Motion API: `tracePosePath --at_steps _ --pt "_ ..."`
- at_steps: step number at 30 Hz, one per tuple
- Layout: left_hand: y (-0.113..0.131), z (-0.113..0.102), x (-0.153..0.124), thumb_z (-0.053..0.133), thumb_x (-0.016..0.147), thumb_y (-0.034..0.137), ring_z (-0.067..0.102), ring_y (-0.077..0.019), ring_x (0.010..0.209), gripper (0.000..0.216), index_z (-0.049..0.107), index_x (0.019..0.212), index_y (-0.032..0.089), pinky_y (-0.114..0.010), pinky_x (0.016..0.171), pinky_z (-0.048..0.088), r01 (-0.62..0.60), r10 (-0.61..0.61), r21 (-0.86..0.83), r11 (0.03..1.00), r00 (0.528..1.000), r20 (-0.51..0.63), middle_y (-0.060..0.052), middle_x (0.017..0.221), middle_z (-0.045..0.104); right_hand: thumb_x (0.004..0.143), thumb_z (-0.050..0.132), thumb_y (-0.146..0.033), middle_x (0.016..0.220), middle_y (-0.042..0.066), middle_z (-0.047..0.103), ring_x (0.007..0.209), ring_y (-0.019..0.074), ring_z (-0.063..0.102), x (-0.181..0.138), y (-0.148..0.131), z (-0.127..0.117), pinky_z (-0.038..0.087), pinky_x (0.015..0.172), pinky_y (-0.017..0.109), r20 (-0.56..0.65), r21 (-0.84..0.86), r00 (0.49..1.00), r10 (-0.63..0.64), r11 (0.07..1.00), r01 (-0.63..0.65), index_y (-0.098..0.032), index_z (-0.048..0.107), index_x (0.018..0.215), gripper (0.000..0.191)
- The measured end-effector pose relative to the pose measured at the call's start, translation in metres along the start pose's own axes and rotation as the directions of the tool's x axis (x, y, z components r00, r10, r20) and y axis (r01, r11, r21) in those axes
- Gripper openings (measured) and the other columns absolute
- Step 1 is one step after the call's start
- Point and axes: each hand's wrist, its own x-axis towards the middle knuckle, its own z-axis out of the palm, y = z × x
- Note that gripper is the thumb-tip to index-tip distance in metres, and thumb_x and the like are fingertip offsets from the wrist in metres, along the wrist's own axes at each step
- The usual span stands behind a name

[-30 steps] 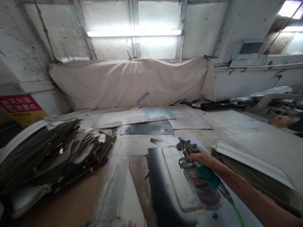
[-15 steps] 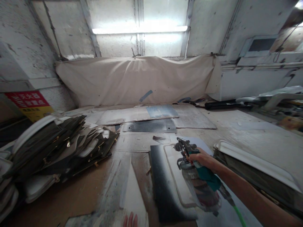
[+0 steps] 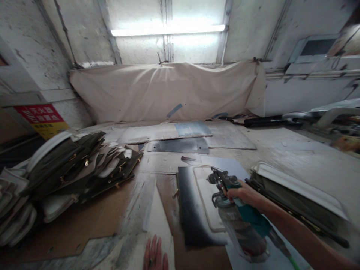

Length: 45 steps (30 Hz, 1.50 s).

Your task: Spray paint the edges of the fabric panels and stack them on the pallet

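My right hand (image 3: 243,193) grips the teal handle of a spray gun (image 3: 242,225), with a clear cup hanging below its metal head and a green hose trailing behind. The gun hangs over a white piece with rounded corners (image 3: 201,183), hiding part of it. Under and around that piece lies a black panel (image 3: 189,221), dusted whitish near it. Low in the head view, my left hand (image 3: 154,255) rests with fingers outstretched on a pale strip of sheet (image 3: 157,221); it holds nothing. Its wrist is out of frame.
Dark pieces with pale edging and brass-coloured zip pulls are piled at left (image 3: 92,165). More lie stacked at right (image 3: 298,195), beside my forearm. A flat dark plate (image 3: 178,145) lies farther back, before a beige cloth (image 3: 168,90) under a tube light.
The view has tilted slightly. More of my left hand shows now, its fingers farther up the pale strip. My right hand and the spray gun sit a little farther right over the white piece.
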Motion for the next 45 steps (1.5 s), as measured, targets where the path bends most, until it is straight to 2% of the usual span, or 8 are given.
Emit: tracePosePath --at_steps 4,10,16,26,31,35,40,45 --pt "0.002 -0.013 0.004 0.045 0.079 0.026 0.032 -0.0231 0.129 0.065 0.020 0.138 0.018 -0.038 0.090 0.044 -0.047 0.045 0.033 0.998 0.996 0.073 -0.009 0.128 0.051 0.048 0.047 -0.024 0.049 -0.002 0.045 0.051 0.0116 0.039 -0.017 -0.002 0.000 0.032 0.049 0.025 0.004 -0.035 1.000 0.006 0.999 -0.006 -0.019 0.047 0.048 0.005" --pt "0.019 -0.029 0.013 0.037 0.083 0.025 0.033 -0.0229 0.128 0.056 0.023 0.137 0.021 -0.041 0.093 0.042 0.046 -0.045 -0.045 0.998 0.999 0.026 -0.007 0.131 0.048 0.046 0.046 -0.023 0.051 -0.002 0.045 0.052 0.0123 0.040 -0.039 0.005 0.001 0.032 0.050 0.025 0.017 -0.074 0.999 -0.027 0.997 0.028 -0.019 0.048 0.049 0.006" --pt "0.031 -0.047 0.018 0.036 0.084 0.026 0.029 -0.0224 0.130 0.051 0.029 0.134 0.019 -0.042 0.100 0.038 0.136 -0.126 -0.093 0.986 0.986 0.111 -0.008 0.135 0.043 0.048 0.046 -0.025 0.052 -0.003 0.044 0.052 0.0125 0.040 -0.068 0.018 0.005 0.033 0.050 0.026 0.044 -0.033 0.999 -0.010 0.999 0.011 -0.019 0.048 0.053 0.007" --pt "0.040 -0.057 0.017 0.038 0.085 0.029 0.030 -0.0240 0.130 0.048 0.035 0.131 0.017 -0.044 0.102 0.035 0.142 -0.133 -0.110 0.984 0.987 0.086 -0.010 0.132 0.045 0.053 0.047 -0.023 0.055 -0.003 0.044 0.057 0.0128 0.040 -0.131 0.034 0.008 0.032 0.054 0.026 0.113 -0.028 0.993 0.012 1.000 -0.009 -0.018 0.048 0.058 0.007" --pt "0.044 -0.062 0.017 0.037 0.085 0.028 0.030 -0.0239 0.130 0.048 0.034 0.132 0.016 -0.044 0.103 0.034 0.117 -0.111 -0.094 0.989 0.992 0.064 -0.012 0.131 0.045 0.054 0.048 -0.021 0.058 -0.003 0.042 0.058 0.0125 0.038 -0.169 0.065 0.012 0.030 0.053 0.025 0.133 0.002 0.991 0.014 1.000 -0.015 -0.019 0.049 0.061 0.008" --pt "0.048 -0.066 0.018 0.038 0.084 0.028 0.030 -0.0250 0.129 0.045 0.041 0.126 0.013 -0.043 0.104 0.034 0.107 -0.102 -0.064 0.992 0.992 0.072 -0.013 0.129 0.046 0.053 0.051 -0.023 0.058 -0.002 0.046 0.058 0.0135 0.040 -0.192 0.088 0.010 0.032 0.053 0.025 0.074 0.034 0.996 0.042 0.998 -0.045 -0.019 0.052 0.062 0.010" --pt "0.051 -0.069 0.018 0.039 0.084 0.028 0.030 -0.0251 0.129 0.044 0.044 0.124 0.011 -0.043 0.104 0.033 0.099 -0.095 -0.058 0.993 0.994 0.061 -0.014 0.127 0.049 0.052 0.052 -0.021 0.059 0.000 0.052 0.059 0.0144 0.044 -0.187 0.072 -0.021 0.036 0.056 0.026 -0.004 0.054 1.000 0.016 0.998 -0.015 -0.018 0.053 0.055 0.004" --pt "0.051 -0.069 0.017 0.039 0.084 0.029 0.031 -0.0247 0.129 0.045 0.043 0.125 0.013 -0.043 0.104 0.033 0.118 -0.115 -0.057 0.991 0.992 0.059 -0.013 0.129 0.047 0.053 0.051 -0.022 0.054 -0.001 0.053 0.050 0.0123 0.045 -0.136 0.059 -0.057 0.036 0.052 0.027 -0.062 0.153 0.998 0.002 0.988 0.007 -0.017 0.056 0.058 0.008"
